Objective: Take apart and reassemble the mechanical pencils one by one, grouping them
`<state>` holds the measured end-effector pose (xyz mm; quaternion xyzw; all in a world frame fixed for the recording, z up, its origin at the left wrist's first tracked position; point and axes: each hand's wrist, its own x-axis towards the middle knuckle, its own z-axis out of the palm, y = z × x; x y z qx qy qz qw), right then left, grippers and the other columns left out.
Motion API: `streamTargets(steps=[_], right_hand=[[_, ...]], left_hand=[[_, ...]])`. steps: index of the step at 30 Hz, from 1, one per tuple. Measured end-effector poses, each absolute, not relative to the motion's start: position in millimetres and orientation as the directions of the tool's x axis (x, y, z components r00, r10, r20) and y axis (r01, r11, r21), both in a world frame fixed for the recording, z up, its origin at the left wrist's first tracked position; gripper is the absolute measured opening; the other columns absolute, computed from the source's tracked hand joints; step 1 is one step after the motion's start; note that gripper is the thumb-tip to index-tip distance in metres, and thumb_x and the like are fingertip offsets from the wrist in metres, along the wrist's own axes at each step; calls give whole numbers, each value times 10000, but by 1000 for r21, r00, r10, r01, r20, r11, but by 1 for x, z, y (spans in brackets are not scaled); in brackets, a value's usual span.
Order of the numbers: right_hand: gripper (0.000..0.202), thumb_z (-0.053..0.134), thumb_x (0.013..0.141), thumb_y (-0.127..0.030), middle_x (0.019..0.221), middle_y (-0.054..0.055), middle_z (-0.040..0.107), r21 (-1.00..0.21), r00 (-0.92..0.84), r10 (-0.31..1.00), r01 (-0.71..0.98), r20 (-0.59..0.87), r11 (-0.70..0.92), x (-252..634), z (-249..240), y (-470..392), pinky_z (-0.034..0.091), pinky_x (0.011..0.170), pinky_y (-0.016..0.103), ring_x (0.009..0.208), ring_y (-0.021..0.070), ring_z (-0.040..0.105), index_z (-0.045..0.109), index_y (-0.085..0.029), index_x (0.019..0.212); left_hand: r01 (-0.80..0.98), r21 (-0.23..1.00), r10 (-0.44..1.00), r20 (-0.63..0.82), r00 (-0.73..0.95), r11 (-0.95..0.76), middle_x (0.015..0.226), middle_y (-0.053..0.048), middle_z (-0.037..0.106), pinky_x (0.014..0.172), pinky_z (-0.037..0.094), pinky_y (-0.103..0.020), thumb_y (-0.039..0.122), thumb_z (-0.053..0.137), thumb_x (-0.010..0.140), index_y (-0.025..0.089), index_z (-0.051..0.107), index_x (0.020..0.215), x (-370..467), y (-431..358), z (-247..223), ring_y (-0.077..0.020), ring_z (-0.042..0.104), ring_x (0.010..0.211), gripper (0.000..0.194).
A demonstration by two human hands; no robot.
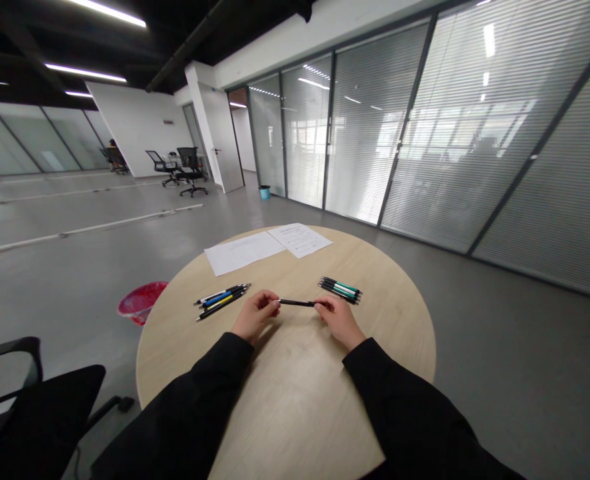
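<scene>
black pen (296, 303) in both narrow grips (256, 315) (339, 319)

pen (297, 303) ends hidden by fingers (271, 307); sheet (302, 243) print too small; left-edge chair (45, 417) cut off

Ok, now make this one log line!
left hand: holding slim black pen, one end; right hand: its other end; left side: blue, yellow and black pens; right side: green-black pens; surface: round pale wooden table

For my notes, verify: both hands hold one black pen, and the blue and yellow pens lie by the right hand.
Not the right hand: the head view shows the blue and yellow pens by the left hand. Both hands hold one black pen.
</scene>
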<state>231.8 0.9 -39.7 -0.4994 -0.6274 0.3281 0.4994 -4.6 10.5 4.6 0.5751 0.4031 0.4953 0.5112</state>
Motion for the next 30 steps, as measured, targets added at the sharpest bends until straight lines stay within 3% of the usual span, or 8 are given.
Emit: streamTargets(steps=[11,30], right_hand=[[210,584,862,-341,627,-1,613,-913,-99,952,273,288,304,229,-34,-5,414,542,249,568,150,559,713,-175,861],[200,587,853,-344,622,-9,600,-912,-99,950,266,296,312,229,-36,-4,410,549,250,565,147,542,699,-180,826]], left_hand=[[-85,992,978,106,179,-92,662,13,613,616,451,-263,471,821,678,152,642,854,-4,11,1,-124,581,603,406],[-43,997,982,74,174,-68,637,0,648,532,429,-241,538,828,648,148,601,759,-5,10,4,-113,576,535,465]])
